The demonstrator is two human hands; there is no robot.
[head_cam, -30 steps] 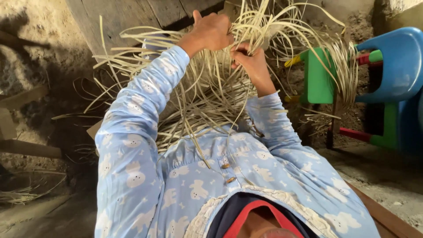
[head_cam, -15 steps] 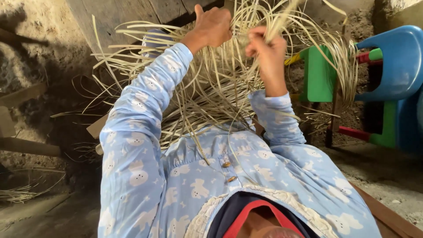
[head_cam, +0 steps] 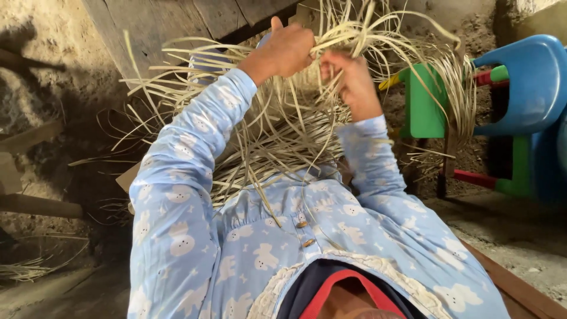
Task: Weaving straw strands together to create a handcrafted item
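Fingers of both hands are clamped on pale cane strips (head_cam: 283,130), held up in front of the chest. The left hand (head_cam: 287,50) grips from above; the right hand (head_cam: 353,80) pinches strands just beside it. Loose strips fan out toward a blue chair (head_cam: 531,82) and a green frame (head_cam: 426,100).

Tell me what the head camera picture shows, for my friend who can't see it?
A person's left hand and right hand grip pale strips in a loose tangle that fans out over the lap. The sleeves are light blue with white animal shapes. A blue and green plastic chair stands at the right, on a dirt floor.
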